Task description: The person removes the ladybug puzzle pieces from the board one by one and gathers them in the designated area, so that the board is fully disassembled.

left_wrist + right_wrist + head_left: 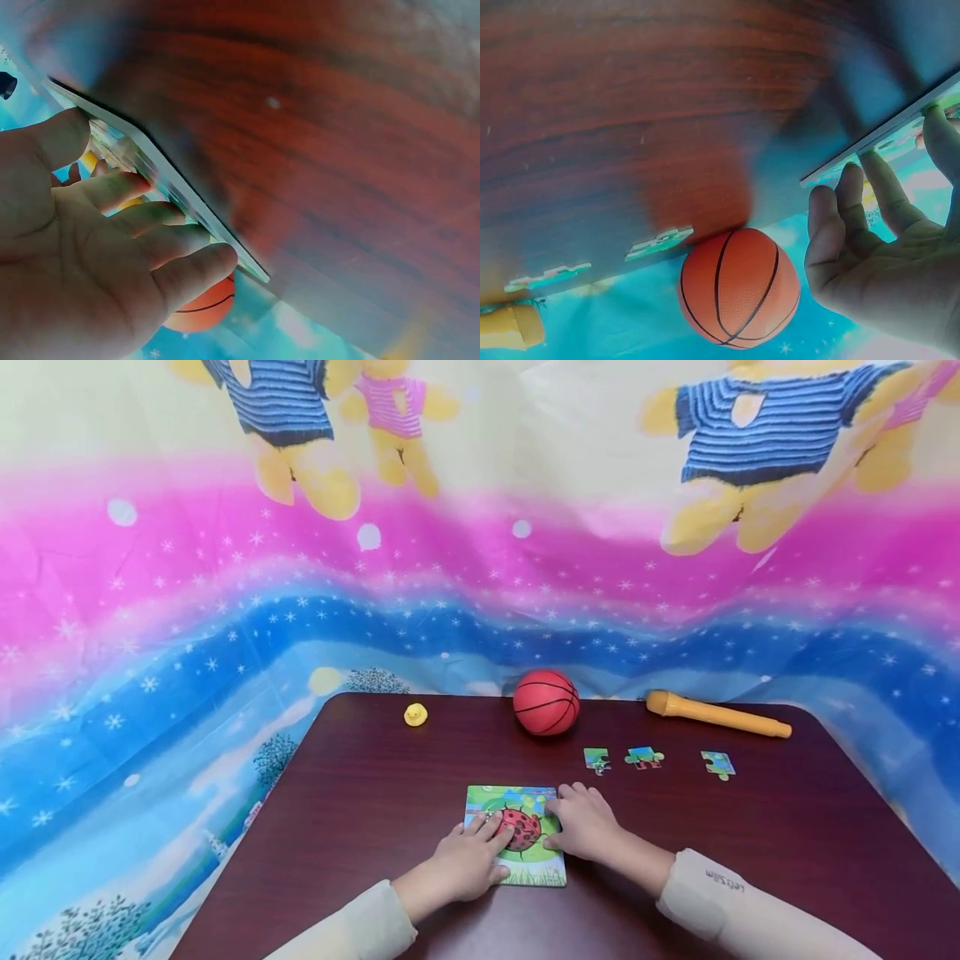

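A square ladybug jigsaw puzzle [525,870] lies flat on the dark wooden table, its picture a red spotted ladybug on green. Across its left side rests my left hand [468,858], fingers spread and extended over the picture. My right hand [588,825] is at the puzzle's right edge. In the right wrist view its thumb and index finger touch the board [896,131], while the other fingers bend loosely beside it. I see no loose piece between those fingertips. The left wrist view shows the left fingers [199,274] on the thin board [169,172].
Behind the puzzle, to the right, lie three loose jigsaw pieces [597,758], [643,757], [718,764]. Along the back edge are a yellow rubber duck [416,715], a red toy basketball [547,703] and an orange toy microphone [720,714]. A printed curtain [450,577] hangs behind the table [360,802].
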{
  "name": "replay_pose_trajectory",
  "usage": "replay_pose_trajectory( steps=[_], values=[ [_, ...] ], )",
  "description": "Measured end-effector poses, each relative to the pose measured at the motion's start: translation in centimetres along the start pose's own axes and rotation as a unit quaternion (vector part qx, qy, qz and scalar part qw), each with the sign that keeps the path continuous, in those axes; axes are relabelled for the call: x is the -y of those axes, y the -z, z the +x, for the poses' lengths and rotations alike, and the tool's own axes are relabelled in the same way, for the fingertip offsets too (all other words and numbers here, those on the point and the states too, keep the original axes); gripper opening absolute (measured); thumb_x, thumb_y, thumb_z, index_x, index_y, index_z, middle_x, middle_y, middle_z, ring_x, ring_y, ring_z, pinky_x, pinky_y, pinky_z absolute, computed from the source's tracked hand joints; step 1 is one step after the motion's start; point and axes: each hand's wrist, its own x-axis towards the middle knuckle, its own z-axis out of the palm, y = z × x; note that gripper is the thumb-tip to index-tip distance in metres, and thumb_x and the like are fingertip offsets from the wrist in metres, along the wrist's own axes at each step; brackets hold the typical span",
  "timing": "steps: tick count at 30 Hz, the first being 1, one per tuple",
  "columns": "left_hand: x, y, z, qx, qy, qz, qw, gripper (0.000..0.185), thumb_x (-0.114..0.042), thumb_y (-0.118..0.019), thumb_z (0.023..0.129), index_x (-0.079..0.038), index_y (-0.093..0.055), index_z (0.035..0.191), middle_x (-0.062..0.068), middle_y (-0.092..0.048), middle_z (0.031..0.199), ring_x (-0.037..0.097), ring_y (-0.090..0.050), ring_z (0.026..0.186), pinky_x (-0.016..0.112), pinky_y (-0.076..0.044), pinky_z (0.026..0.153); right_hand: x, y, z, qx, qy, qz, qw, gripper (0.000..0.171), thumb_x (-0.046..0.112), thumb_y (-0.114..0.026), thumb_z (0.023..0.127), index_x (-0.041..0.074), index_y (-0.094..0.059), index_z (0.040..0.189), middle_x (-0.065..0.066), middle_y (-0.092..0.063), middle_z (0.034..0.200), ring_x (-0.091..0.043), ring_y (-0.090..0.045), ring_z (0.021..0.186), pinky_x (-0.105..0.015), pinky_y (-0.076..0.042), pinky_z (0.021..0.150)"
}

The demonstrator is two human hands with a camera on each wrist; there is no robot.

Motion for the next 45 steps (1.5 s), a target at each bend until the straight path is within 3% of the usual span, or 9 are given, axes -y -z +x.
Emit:
replay_pose_trajectory(
  steps=[5,9,13,16,20,23,26,33,45],
  values=[
    [0.0,-0.2,0.1,-0.013,-0.011,0.012,0.9998,0.059,-0.048,-0.049,0.094,-0.024,-0.037,0.146,0.001,-0.028,0.154,0.025,-0.029,0.139,0.044,-0.033,0.107,-0.4,-0.1,0.1,0.006,-0.016,0.058,0.998,0.033,0.035,-0.085,0.064,0.018,-0.061,0.079,0.005,-0.048,0.075,-0.017,-0.043,0.074,-0.035,-0.037,0.066],
    [-0.1,-0.5,0.1,-0.013,-0.017,0.013,0.9997,0.058,-0.047,-0.049,0.094,-0.024,-0.037,0.146,0.001,-0.028,0.154,0.025,-0.028,0.139,0.044,-0.034,0.107,-0.9,-0.2,0.0,0.013,-0.035,0.179,0.983,0.024,0.019,-0.083,0.07,0.016,-0.061,0.081,0.006,-0.051,0.07,-0.012,-0.045,0.065,-0.03,-0.04,0.06],
    [-0.1,-1.0,0.2,-0.013,-0.021,0.005,0.9997,0.058,-0.046,-0.049,0.094,-0.024,-0.036,0.146,0.001,-0.027,0.154,0.026,-0.028,0.14,0.045,-0.033,0.107,-1.8,0.1,-0.2,0.033,-0.034,0.306,0.951,0.015,0.009,-0.078,0.076,0.011,-0.067,0.086,0.003,-0.057,0.071,-0.012,-0.049,0.061,-0.027,-0.044,0.054],
    [-0.1,-1.2,0.3,-0.014,-0.019,0.001,0.9997,0.059,-0.046,-0.048,0.095,-0.024,-0.035,0.147,0.001,-0.026,0.155,0.026,-0.026,0.14,0.045,-0.031,0.108,-2.7,0.5,-0.3,0.058,-0.041,0.386,0.92,0.01,0.011,-0.074,0.081,0.009,-0.071,0.091,-0.004,-0.065,0.086,-0.013,-0.055,0.068,-0.029,-0.048,0.056],
    [0.0,-1.3,0.4,-0.014,-0.018,0.008,0.9997,0.058,-0.047,-0.047,0.095,-0.026,-0.033,0.148,0.001,-0.023,0.155,0.025,-0.024,0.141,0.045,-0.03,0.109,-4.0,1.3,-0.3,0.089,-0.067,0.462,0.88,0.021,0.016,-0.07,0.085,0.006,-0.073,0.103,-0.008,-0.066,0.107,-0.016,-0.055,0.08,-0.034,-0.05,0.064],
    [0.0,-1.1,0.4,-0.015,-0.019,0.005,0.9997,0.058,-0.046,-0.047,0.095,-0.025,-0.034,0.147,0.002,-0.024,0.155,0.026,-0.024,0.141,0.045,-0.03,0.109,-4.8,2.0,-0.3,0.094,-0.092,0.493,0.86,0.032,0.014,-0.067,0.087,-0.001,-0.066,0.115,-0.009,-0.065,0.097,-0.018,-0.053,0.076,-0.037,-0.049,0.067],
    [-0.1,-0.8,0.2,-0.014,-0.018,-0.004,0.9997,0.057,-0.045,-0.048,0.095,-0.024,-0.035,0.147,0.002,-0.024,0.155,0.026,-0.024,0.141,0.045,-0.029,0.109,-5.5,2.6,-0.2,0.082,-0.118,0.512,0.847,0.035,0.013,-0.068,0.087,-0.004,-0.06,0.116,-0.006,-0.062,0.084,-0.017,-0.054,0.074,-0.037,-0.049,0.071],
    [-0.1,-0.4,-0.2,-0.016,-0.017,0.001,0.9997,0.058,-0.047,-0.048,0.095,-0.024,-0.036,0.147,0.002,-0.025,0.155,0.026,-0.025,0.141,0.045,-0.03,0.109,-7.2,3.7,-0.6,0.054,-0.163,0.517,0.838,0.022,0.017,-0.071,0.085,0.0,-0.065,0.098,-0.005,-0.062,0.081,-0.021,-0.059,0.077,-0.042,-0.05,0.079],
    [0.0,-0.4,-0.3,-0.001,-0.01,-0.018,0.9998,0.057,-0.045,-0.048,0.095,-0.023,-0.035,0.147,0.004,-0.024,0.155,0.027,-0.024,0.141,0.046,-0.03,0.109,-9.8,5.0,-2.2,0.029,-0.214,0.52,0.826,0.038,0.017,-0.067,0.088,-0.004,-0.061,0.119,-0.006,-0.066,0.104,-0.016,-0.062,0.086,-0.045,-0.049,0.09]
  ],
)
